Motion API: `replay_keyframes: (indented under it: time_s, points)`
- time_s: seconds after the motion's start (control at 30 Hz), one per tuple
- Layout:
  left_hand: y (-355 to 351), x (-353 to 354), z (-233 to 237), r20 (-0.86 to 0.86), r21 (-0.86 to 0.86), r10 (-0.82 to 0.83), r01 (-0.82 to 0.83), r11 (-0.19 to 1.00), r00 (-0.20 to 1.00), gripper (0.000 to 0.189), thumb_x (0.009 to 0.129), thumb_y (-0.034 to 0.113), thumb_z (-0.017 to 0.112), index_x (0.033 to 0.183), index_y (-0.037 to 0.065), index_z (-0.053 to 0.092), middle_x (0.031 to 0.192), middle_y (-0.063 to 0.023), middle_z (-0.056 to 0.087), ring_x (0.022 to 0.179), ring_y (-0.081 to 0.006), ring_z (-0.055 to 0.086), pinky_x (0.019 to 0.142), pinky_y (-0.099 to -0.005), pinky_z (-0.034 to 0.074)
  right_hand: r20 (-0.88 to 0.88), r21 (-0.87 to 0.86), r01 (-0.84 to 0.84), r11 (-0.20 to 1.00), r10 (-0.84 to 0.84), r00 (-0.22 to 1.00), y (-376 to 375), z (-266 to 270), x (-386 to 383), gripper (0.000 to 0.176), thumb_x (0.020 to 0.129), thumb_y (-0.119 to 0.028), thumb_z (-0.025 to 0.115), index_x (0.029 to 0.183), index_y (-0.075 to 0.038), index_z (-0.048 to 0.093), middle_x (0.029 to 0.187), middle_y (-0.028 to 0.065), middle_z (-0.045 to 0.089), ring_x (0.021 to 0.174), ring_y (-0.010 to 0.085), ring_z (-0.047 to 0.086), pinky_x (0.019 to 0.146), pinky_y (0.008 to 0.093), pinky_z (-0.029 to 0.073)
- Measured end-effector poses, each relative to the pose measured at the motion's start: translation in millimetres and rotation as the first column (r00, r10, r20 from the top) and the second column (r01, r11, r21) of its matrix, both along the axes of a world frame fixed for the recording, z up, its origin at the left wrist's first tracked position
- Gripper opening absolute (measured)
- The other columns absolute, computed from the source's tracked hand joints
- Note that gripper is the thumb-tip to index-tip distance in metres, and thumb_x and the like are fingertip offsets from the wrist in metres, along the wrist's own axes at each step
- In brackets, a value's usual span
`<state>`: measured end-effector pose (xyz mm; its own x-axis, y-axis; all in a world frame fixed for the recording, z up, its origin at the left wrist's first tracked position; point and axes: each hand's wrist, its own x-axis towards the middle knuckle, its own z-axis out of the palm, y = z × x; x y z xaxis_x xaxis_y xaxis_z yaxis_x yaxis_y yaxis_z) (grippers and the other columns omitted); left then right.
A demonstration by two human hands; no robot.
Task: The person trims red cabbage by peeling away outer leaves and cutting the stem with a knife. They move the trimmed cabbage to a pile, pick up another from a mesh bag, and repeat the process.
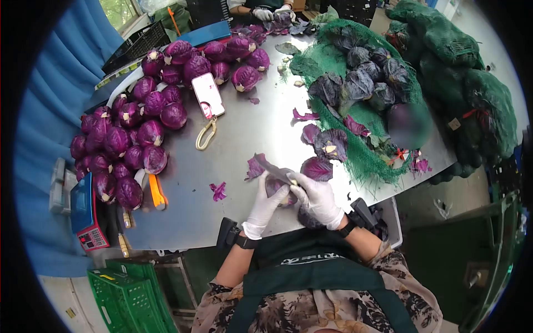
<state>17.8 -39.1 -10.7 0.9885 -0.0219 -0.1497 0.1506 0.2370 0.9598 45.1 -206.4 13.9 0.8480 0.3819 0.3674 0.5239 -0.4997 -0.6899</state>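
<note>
Both my hands wear white gloves and meet over the steel table near its front edge. My left hand point(265, 203) is closed around a red cabbage point(287, 198), which it partly hides. In my right hand point(319, 200) is a knife point(276, 170), its blade pointing up and left across the top of the cabbage. A loose purple leaf point(255, 168) shows behind the blade. Another dark cabbage point(310, 217) lies under my right wrist. Just beyond my right hand are loose outer leaves point(317, 168).
Trimmed red cabbages point(117, 141) are piled at left, beside a phone point(206, 94) and an orange-handled tool point(157, 192). A red scale point(93, 237) stands at the left edge. Untrimmed cabbages point(358, 86) lie on green netting point(327, 50) at right. A co-worker's gloved hands point(263, 14) are at the far end.
</note>
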Motion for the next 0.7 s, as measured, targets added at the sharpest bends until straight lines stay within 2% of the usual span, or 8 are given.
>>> replay_keyframes:
  time_s: [0.03,0.23,0.3,0.37,0.43,0.47,0.57,0.7]
  points:
    - [2.2,2.1,7.5,-0.172,-0.108,-0.103,0.085,0.99,0.98,0.075,0.088,0.025,0.069,0.146,0.007,0.025,0.132,-0.0078,0.047,0.121,-0.0191,0.048,0.1,-0.0328,0.041,0.067,-0.06,-0.016,0.998,0.02,0.998,-0.2,2.6,-1.6,0.031,0.09,-0.022,0.063,0.116,-0.007,0.058,0.085,0.0116,0.068,0.065,0.0282,0.066,0.056,0.0363,0.051]
    - [-8.7,0.0,-13.8,-0.068,-0.197,-0.02,0.006,0.98,0.998,0.064,0.083,0.017,0.074,0.135,0.004,0.038,0.124,-0.0081,0.052,0.118,-0.0172,0.049,0.101,-0.0329,0.04,0.144,0.017,0.016,1.0,-0.019,0.989,-4.7,-6.8,-0.6,0.027,0.093,-0.023,0.061,0.114,-0.007,0.058,0.08,0.0091,0.066,0.063,0.0214,0.064,0.056,0.0324,0.049]
    - [-10.7,-4.4,-6.2,0.183,0.078,-0.012,-0.002,0.997,0.983,0.079,0.077,0.024,0.078,0.141,0.005,0.035,0.132,-0.0097,0.046,0.124,-0.0207,0.044,0.106,-0.0348,0.035,-0.267,0.358,0.205,0.911,-0.111,0.957,-14.4,-15.3,12.1,0.026,0.096,-0.024,0.057,0.114,-0.005,0.058,0.075,0.0073,0.064,0.059,0.0133,0.057,0.055,0.029,0.048]
    - [-6.1,-11.8,-14.8,0.129,-0.011,-0.002,0.003,1.0,0.992,0.086,0.071,0.028,0.081,0.141,0.005,0.035,0.135,-0.0101,0.044,0.127,-0.0223,0.041,0.11,-0.037,0.03,-0.554,0.409,0.405,0.818,-0.13,0.822,-50.1,-15.9,44.3,0.03,0.099,-0.025,0.053,0.118,-0.002,0.056,0.074,0.0069,0.062,0.059,0.0088,0.05,0.054,0.0268,0.045]
    - [1.2,-17.4,-17.5,0.044,-0.296,0.022,-0.008,0.955,0.999,0.082,0.075,0.022,0.079,0.141,0.006,0.033,0.133,-0.0096,0.044,0.125,-0.0214,0.043,0.109,-0.035,0.033,-0.469,0.396,0.446,0.803,-0.241,0.85,-74.7,-42.2,71.1,0.037,0.099,-0.024,0.053,0.127,-0.001,0.052,0.084,0.0108,0.066,0.066,0.0132,0.058,0.061,0.0291,0.048]
    - [3.6,-17.3,-18.1,0.025,-0.292,0.042,-0.032,0.956,0.999,0.082,0.075,0.022,0.078,0.142,0.007,0.032,0.133,-0.0093,0.044,0.125,-0.0222,0.043,0.109,-0.0354,0.034,-0.243,0.18,0.411,0.894,-0.364,0.899,-84.0,-54.1,74.9,0.051,0.096,-0.027,0.057,0.137,-0.002,0.044,0.095,0.0156,0.068,0.078,0.0176,0.063,0.07,0.0321,0.05]
    - [4.6,-12.3,-11.0,0.013,-0.167,0.089,-0.085,0.982,0.996,0.083,0.075,0.022,0.078,0.142,0.008,0.032,0.133,-0.0095,0.044,0.125,-0.0222,0.043,0.108,-0.036,0.036,-0.318,-0.078,0.319,0.944,-0.327,0.89,-51.6,6.8,32.5,0.068,0.089,-0.032,0.066,0.143,-0.005,0.036,0.102,0.0196,0.066,0.088,0.0237,0.065,0.079,0.0339,0.05]
    - [-3.4,-10.4,5.4,0.122,-0.042,0.115,-0.11,0.993,0.986,0.079,0.077,0.021,0.077,0.142,0.01,0.033,0.132,-0.0091,0.044,0.122,-0.0217,0.045,0.105,-0.0348,0.039,-0.336,-0.003,0.004,1.0,-0.005,0.942,-21.1,19.5,2.3,0.066,0.078,-0.035,0.077,0.129,-0.005,0.048,0.089,0.0145,0.064,0.077,0.0248,0.065,0.069,0.0338,0.051]
